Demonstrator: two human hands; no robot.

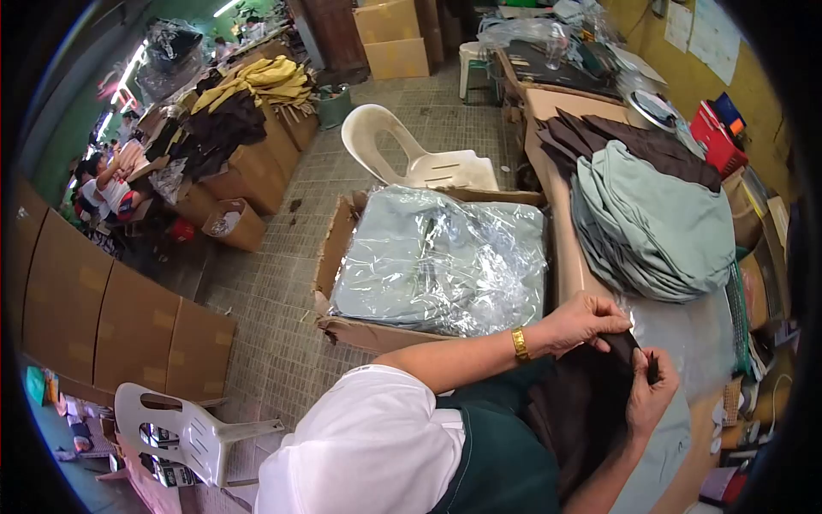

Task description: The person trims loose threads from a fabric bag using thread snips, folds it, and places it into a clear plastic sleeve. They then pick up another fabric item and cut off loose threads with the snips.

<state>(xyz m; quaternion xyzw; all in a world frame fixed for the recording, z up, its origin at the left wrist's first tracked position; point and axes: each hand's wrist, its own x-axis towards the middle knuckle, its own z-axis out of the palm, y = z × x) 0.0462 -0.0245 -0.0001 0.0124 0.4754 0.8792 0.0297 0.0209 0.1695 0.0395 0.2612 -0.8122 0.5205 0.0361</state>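
A dark brown piece of clothing [572,407] hangs over the table's near edge and my lap, one edge of it raised between my hands. My left hand [586,324], with a gold watch [520,343] on the wrist, pinches this edge between thumb and fingers. Just below and to the right, my right hand [652,390] is closed on the same edge. What kind of garment it is cannot be made out. Pale grey-green cloth [672,441] lies under my right forearm. Beyond my hands, a folded pile of pale green garments [655,218] rests on the table.
An open carton [324,287] left of the table holds plastic-wrapped grey-green clothing [394,257]. Dark brown garments [676,152] lie behind the green pile. White plastic chairs [428,163] stand beyond the carton and at lower left. Cartons [137,321] line the left; a person [107,184] sits farther back.
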